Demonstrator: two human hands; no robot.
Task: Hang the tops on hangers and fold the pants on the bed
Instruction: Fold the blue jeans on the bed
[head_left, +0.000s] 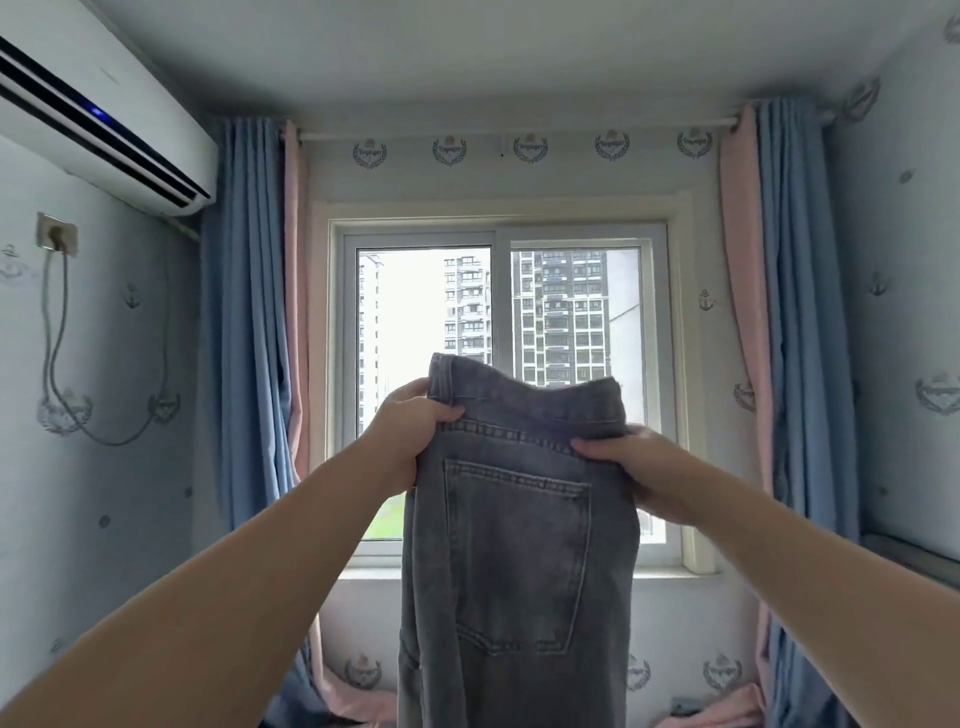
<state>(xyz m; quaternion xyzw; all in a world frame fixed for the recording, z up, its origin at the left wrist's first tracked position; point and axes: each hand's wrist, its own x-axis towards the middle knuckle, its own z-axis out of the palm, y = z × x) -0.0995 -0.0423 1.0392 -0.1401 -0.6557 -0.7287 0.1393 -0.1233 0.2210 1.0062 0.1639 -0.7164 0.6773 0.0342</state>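
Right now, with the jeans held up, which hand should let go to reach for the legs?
Probably the right. The right hand holds the jeans lower, near the pocket; the left hand grips the higher waistband corner and could carry them alone.

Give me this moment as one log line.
left hand: grips jeans waistband | right hand: grips waistband | jeans: held up before window, legs hanging

your one head camera looks level and forward across the room, square at the window (498, 332), wide enough to catch the ceiling (467, 62), with the jeans (519, 545) close before it, low centre.
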